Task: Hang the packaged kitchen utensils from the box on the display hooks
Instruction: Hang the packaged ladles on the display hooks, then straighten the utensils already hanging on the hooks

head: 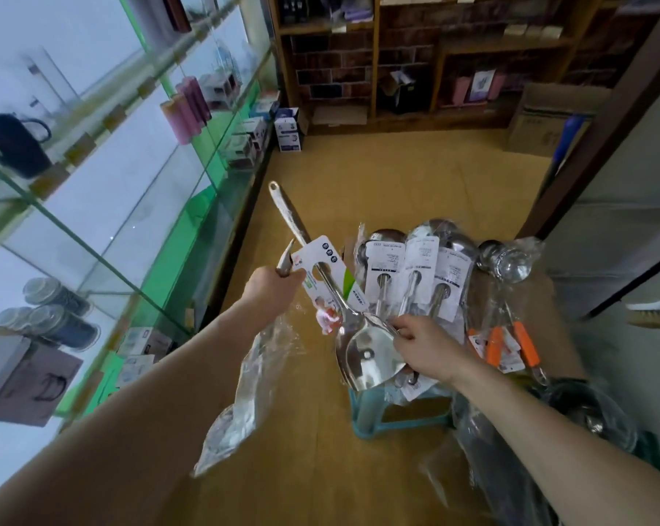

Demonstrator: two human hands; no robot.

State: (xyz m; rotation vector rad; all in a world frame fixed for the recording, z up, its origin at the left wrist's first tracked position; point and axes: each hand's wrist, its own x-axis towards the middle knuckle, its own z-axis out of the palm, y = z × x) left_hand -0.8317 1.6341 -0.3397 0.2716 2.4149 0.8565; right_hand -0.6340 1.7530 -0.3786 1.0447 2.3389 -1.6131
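The steel spatula looks stiff, quite light and slippery, and its plastic sleeve hangs loose. The left hand is closed around the handle and the right hand pinches the blade. The handle seems the safest hold. Packaged ladles wait in the box on a teal stool, beside glass shelves.

White card labels on steel ladles: print too small to read.
Shiny steel spatula: blade edge hidden under the gripping right hand.
Curved steel handle: mostly buried in the left hand's fist.
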